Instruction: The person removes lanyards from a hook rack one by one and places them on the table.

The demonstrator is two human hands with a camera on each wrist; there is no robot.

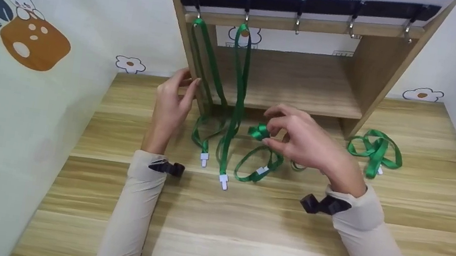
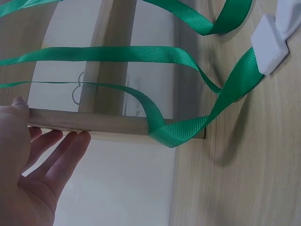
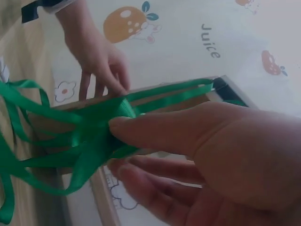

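Note:
A wooden rack (image 1: 362, 76) stands at the back with a row of metal hooks under its top. Two green lanyards with white clips hang from it, one lanyard (image 1: 241, 89) on the second hook and another lanyard (image 1: 213, 64) on the leftmost. My left hand (image 1: 171, 103) grips the rack's left side panel (image 2: 117, 123), thumb on one face and fingers on the other. In front of the lower shelf, my right hand (image 1: 306, 140) pinches a bunched green lanyard (image 3: 96, 125) between thumb and fingers. Whether the green loop (image 1: 243, 174) below belongs to it, I cannot tell.
Right of the rack, a crumpled green lanyard (image 1: 377, 151) lies on the wood-grain table (image 1: 236, 248). Part of another green strap (image 1: 296, 166) shows under my right hand. Printed walls (image 1: 51, 118) enclose the left, back and right sides.

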